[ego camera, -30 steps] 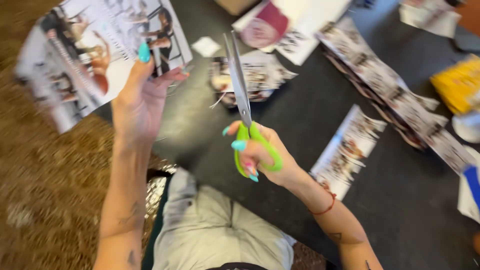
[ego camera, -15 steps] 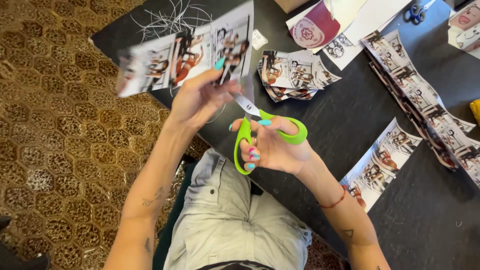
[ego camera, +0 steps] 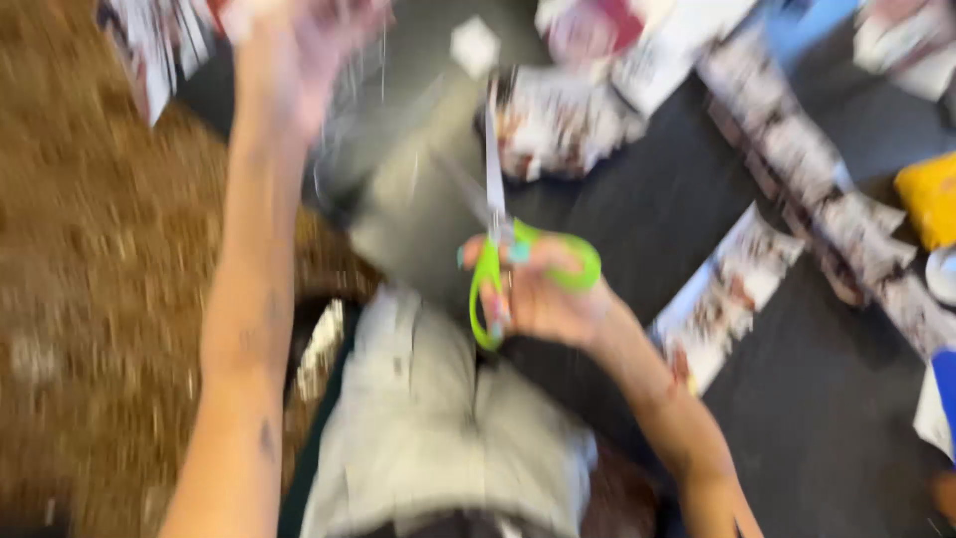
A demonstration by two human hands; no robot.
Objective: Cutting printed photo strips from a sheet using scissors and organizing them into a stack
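Observation:
The picture is badly blurred by motion. My right hand (ego camera: 546, 299) grips green-handled scissors (ego camera: 495, 199), their blades pointing away from me over the dark table (ego camera: 637, 209). My left hand (ego camera: 299, 40) is raised at the top left edge, next to a printed magazine page (ego camera: 149, 40); whether the fingers still hold the page is too smeared to tell. Loose paper strips hang blurred between the two hands.
Cut picture clippings lie in a pile (ego camera: 563, 125) beyond the scissors. A long strip of printed pages (ego camera: 827, 199) runs along the right, and another page (ego camera: 722, 294) lies by my right wrist. A yellow object (ego camera: 931, 199) sits far right. Patterned brown carpet (ego camera: 90, 299) covers the left.
My left arm has swung up and left with the page, away from the scissors. The scissor blades now point straight away. The camera has moved fast, blurring everything.

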